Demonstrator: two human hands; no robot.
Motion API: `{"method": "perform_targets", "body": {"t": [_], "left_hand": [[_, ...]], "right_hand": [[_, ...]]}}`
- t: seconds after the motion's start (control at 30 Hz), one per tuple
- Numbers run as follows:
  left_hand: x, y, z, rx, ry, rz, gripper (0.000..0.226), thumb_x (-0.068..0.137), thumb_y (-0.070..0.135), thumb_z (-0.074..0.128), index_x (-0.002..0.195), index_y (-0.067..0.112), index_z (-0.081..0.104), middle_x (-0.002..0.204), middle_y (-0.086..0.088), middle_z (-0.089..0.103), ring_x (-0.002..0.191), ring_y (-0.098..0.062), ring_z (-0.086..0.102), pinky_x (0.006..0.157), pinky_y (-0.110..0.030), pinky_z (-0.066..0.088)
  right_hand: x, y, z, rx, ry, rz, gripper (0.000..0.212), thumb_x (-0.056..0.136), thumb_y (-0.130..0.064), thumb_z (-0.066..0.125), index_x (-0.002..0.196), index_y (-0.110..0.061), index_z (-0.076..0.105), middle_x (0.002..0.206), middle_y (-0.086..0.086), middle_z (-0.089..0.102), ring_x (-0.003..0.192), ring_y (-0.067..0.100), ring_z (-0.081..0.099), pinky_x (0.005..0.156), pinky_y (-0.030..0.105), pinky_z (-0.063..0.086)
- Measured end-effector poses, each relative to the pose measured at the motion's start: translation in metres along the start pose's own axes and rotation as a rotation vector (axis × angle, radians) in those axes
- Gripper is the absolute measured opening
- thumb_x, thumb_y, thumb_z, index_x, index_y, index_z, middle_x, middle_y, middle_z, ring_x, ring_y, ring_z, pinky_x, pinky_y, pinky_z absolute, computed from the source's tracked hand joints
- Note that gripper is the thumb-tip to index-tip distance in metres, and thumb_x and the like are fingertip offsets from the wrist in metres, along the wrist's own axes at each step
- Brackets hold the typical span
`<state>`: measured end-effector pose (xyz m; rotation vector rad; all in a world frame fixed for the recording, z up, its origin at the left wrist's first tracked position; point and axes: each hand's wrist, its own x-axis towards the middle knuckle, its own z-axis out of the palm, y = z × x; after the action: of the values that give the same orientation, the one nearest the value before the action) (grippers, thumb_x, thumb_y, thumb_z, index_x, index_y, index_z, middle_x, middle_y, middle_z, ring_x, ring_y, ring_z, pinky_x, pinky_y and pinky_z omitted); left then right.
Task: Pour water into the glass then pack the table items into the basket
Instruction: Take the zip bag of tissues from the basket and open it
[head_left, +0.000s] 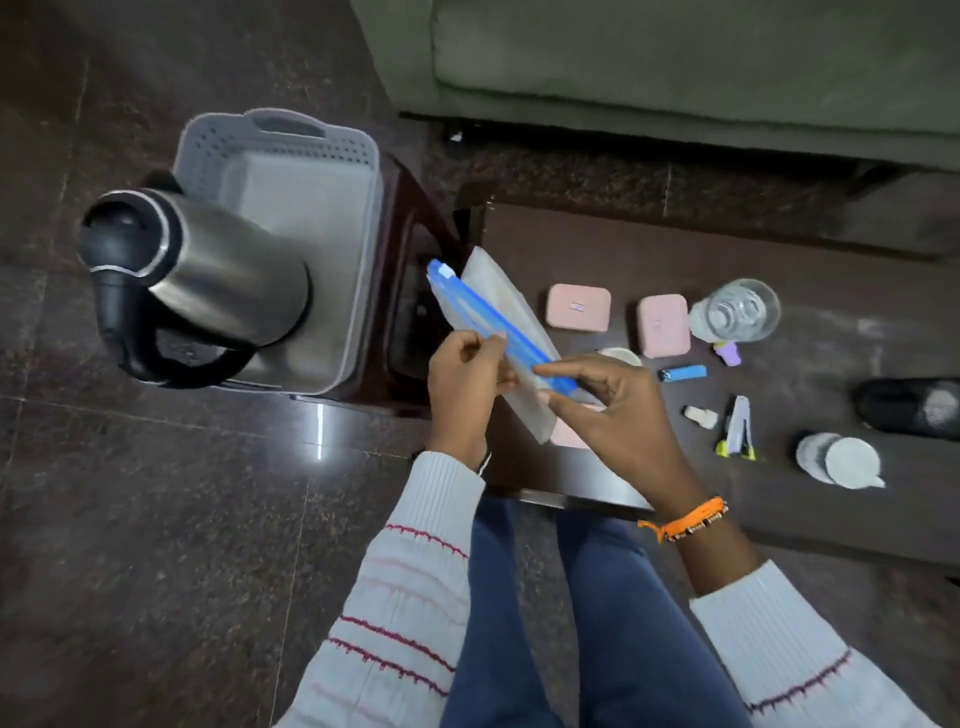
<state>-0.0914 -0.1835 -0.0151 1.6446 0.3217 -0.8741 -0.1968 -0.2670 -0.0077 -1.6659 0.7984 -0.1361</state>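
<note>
Held zip bag (498, 332) in both hands over table (779, 249) edge, left hand (462, 384) and right hand (613, 410) pinching blue strip, probably sealing before basket (291, 156). Glass (737, 312) already filled.

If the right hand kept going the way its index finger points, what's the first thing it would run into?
The right hand points left along the blue-zippered bag. Straight on, its index finger would likely meet the left hand pinching that bag's edge; depth is hard to judge from this single view.
</note>
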Motion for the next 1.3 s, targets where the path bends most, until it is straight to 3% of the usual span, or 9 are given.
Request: {"method": "perform_targets", "body": {"t": [0.1,0.23,0.37,0.57,0.73,0.87,1.0,1.2,1.3], "left_hand": [[-0.017,-0.022,0.022,0.041,-0.064,0.027,0.017,0.091,0.007,0.055,0.074,0.012,0.053,0.082,-0.008,0.063,0.072,-0.016,0.063,0.062,-0.018,0.054],[-0.039,-0.042,0.052,0.094,-0.153,0.075,0.014,0.091,0.005,0.057,0.078,0.011,0.058,0.079,-0.007,0.065,0.077,-0.019,0.063,0.066,-0.019,0.055],[-0.056,-0.055,0.08,0.182,-0.233,0.095,0.016,0.088,0.003,0.06,0.075,0.012,0.059,0.075,-0.007,0.066,0.074,-0.019,0.063,0.066,-0.019,0.056],[-0.069,-0.063,0.111,0.279,-0.338,0.125,0.019,0.084,0.001,0.065,0.072,0.016,0.063,0.064,0.009,0.069,0.061,-0.005,0.063,0.065,-0.021,0.056],[-0.071,-0.069,0.119,0.388,-0.177,0.13,0.02,0.081,0.007,0.068,0.069,0.02,0.061,0.064,0.007,0.065,0.052,-0.005,0.058,0.062,-0.026,0.055],[-0.071,-0.066,0.12,0.404,0.002,0.169,0.021,0.079,0.004,0.064,0.069,0.022,0.059,0.071,-0.002,0.065,0.06,-0.013,0.058,0.058,-0.024,0.051],[-0.076,-0.058,0.121,0.357,0.026,0.267,0.021,0.078,0.008,0.064,0.071,0.027,0.061,0.068,0.008,0.066,0.055,-0.003,0.058,0.057,-0.016,0.051],[-0.086,-0.047,0.125,0.29,0.041,0.442,0.017,0.071,0.016,0.064,0.069,0.032,0.059,0.061,0.017,0.062,0.056,-0.001,0.056,0.055,-0.014,0.048],[-0.088,-0.048,0.125,0.31,0.07,0.452,0.015,0.071,0.017,0.065,0.068,0.03,0.058,0.063,0.013,0.063,0.055,-0.001,0.057,0.055,-0.014,0.048]], "right_hand": [[-0.021,0.018,-0.033,0.071,-0.04,0.068,0.021,0.075,-0.007,0.074,0.088,-0.023,0.071,0.093,-0.006,0.067,0.089,0.011,0.066,0.086,0.027,0.051],[-0.04,0.034,-0.075,0.009,-0.013,0.048,0.015,0.076,-0.009,0.073,0.083,-0.021,0.068,0.101,-0.005,0.054,0.098,-0.008,0.053,0.087,0.008,0.042],[-0.044,0.039,-0.107,-0.177,0.18,-0.083,0.009,0.078,-0.01,0.071,0.084,-0.016,0.068,0.098,0.0,0.056,0.101,0.013,0.053,0.093,0.022,0.038],[-0.034,0.045,-0.133,-0.047,0.095,0.056,0.02,0.079,-0.001,0.066,0.088,-0.016,0.057,0.084,-0.018,0.057,0.072,0.006,0.061,0.069,0.015,0.048],[-0.035,0.049,-0.146,-0.251,0.132,0.017,0.027,0.072,0.005,0.055,0.081,-0.019,0.044,0.08,-0.001,0.052,0.058,0.018,0.049,0.052,0.015,0.034],[-0.036,0.047,-0.153,-0.577,0.167,-0.034,0.023,0.07,0.006,0.051,0.085,-0.011,0.055,0.092,0.007,0.047,0.06,0.023,0.045,0.052,0.026,0.029],[-0.041,0.045,-0.154,-0.798,0.208,0.003,0.022,0.074,0.004,0.053,0.091,-0.005,0.064,0.1,0.016,0.049,0.068,0.028,0.045,0.05,0.029,0.03],[-0.044,0.04,-0.156,-0.795,0.259,0.079,0.026,0.083,0.0,0.046,0.104,-0.005,0.06,0.109,0.016,0.049,0.093,0.032,0.049,0.069,0.033,0.037],[-0.042,0.035,-0.156,-0.492,0.422,0.198,0.015,0.088,-0.009,0.045,0.102,-0.011,0.046,0.087,-0.007,0.045,0.075,0.024,0.041,0.067,0.03,0.034]]}}
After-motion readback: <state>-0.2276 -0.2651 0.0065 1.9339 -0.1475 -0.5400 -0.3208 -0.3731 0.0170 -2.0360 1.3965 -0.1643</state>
